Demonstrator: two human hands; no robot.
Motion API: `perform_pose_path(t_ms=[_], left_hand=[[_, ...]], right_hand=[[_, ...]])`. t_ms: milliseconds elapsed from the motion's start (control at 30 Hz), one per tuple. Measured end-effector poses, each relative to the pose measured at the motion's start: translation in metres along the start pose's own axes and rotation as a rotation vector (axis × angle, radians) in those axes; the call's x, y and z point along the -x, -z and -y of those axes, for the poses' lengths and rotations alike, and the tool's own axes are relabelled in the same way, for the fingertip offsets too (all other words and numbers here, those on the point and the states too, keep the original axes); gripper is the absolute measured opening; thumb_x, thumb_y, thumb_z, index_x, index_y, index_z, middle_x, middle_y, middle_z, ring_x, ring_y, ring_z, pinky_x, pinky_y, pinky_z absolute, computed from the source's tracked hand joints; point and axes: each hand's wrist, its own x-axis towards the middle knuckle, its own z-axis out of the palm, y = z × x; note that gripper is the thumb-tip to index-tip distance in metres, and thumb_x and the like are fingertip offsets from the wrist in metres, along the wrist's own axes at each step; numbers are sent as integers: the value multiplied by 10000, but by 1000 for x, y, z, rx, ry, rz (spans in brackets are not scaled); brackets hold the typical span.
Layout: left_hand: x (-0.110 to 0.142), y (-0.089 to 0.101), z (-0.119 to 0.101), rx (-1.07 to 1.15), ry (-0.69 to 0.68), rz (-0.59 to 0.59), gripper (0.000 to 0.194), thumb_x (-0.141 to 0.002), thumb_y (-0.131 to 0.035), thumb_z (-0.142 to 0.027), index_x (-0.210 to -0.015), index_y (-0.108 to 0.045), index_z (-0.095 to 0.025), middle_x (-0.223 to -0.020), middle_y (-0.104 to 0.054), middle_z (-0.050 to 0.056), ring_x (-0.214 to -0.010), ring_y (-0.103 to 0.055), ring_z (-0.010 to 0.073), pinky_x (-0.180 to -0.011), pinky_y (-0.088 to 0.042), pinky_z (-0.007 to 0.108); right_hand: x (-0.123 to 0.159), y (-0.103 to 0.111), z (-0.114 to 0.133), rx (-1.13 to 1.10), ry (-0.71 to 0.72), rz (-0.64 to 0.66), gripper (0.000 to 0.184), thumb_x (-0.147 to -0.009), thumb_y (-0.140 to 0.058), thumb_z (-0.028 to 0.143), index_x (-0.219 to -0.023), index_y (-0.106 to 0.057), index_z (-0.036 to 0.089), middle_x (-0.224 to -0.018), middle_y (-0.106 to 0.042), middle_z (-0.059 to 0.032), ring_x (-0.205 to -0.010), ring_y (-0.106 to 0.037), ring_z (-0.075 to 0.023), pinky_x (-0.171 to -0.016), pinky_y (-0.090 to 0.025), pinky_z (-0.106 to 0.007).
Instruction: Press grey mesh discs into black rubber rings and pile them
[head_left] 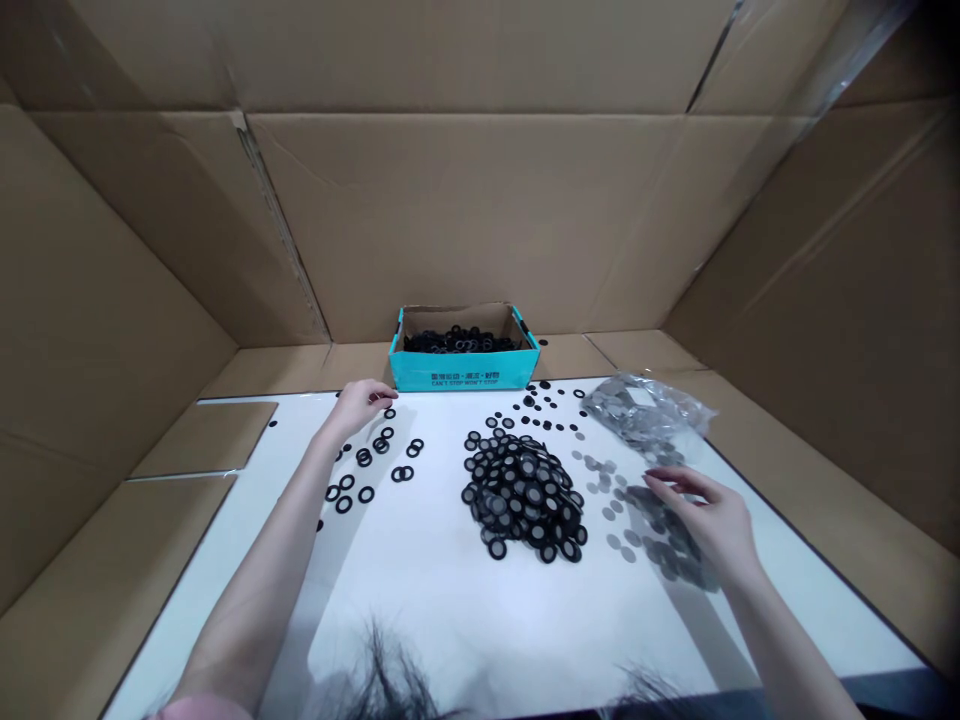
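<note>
The left hand (pixel 361 407) is being held open, fingers apart, beside loose black rubber rings (pixel 365 494); the right hand (pixel 697 515) is being held open above grey mesh discs (pixel 613 541), which are being kept, apparently by kind, apart from the central heap of ringed discs (pixel 523 500).

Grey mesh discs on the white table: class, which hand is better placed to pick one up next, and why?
Right, probably: the right hand hovers over the scattered grey mesh discs; the left hand sits across the heap of black rings.
</note>
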Motion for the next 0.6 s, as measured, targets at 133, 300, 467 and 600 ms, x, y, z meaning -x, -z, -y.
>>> perform_pose_path(t_ms=[133,300,467,600], left_hand=[[6,4,-39,251,-101,-4,276,-887,-675,-350,-1028,-717,-117,-948,-741,79,-799,-718,181,-801,-617,364],[17,11,-115,513,-270,-8,415,-750,-764,-358,-1096,-721,-132,-797,-746,50,-695,-719,154,-673,-615,266],[30,17,-166,781,-430,-15,299,-711,-826,-224,-989,-744,-154,-702,-718,-3,-627,-704,110,-611,-602,187],[36,22,-175,952,-538,-1,211,-748,-811,-112,-947,-760,-160,-691,-732,-14,-599,-711,92,-577,-601,145]], right_hand=[[-4,-14,35,-164,61,67,293,-661,-772,500,-762,-762,225,-789,-778,-99,-719,-689,-263,-574,-504,-355],[-4,-49,116,-408,212,176,340,-672,-809,484,-882,-745,224,-829,-780,-86,-781,-723,-245,-629,-527,-343],[12,-68,197,-683,439,297,196,-686,-834,301,-841,-726,247,-691,-743,5,-641,-681,-164,-612,-479,-309],[24,-69,225,-739,525,340,166,-714,-828,238,-842,-722,252,-753,-769,21,-661,-705,-156,-670,-483,-325]])
